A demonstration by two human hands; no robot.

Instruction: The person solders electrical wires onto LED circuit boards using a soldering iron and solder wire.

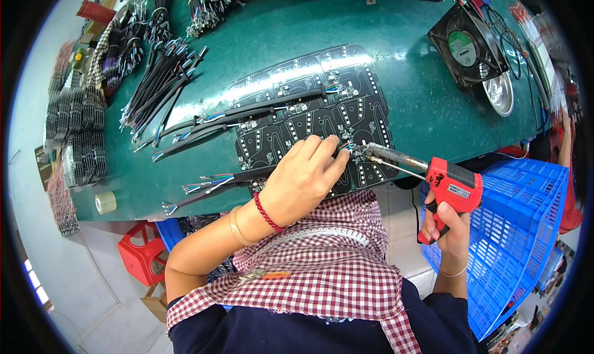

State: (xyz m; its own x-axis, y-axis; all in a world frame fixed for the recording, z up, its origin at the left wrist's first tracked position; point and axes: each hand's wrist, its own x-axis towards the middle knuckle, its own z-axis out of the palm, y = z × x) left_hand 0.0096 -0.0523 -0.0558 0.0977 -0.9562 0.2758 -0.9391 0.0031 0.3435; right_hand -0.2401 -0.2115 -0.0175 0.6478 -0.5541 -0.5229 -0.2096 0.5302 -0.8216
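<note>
Checkered cloth [328, 261] hangs below hands soldering at the table edge [204, 208].

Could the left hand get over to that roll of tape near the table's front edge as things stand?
Probably yes. The left hand is pressing wires on the black circuit board panel, and the tape roll lies on the same green table to its left. Only a few loose cables lie between, low enough to pass over.

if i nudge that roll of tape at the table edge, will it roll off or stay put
The roll of tape lies flat on its side, hole up, so a nudge would probably slide it rather than roll it. It looks small and light, so it should move easily. It sits close to the edge of the green table, so a push outward could drop it.
</note>
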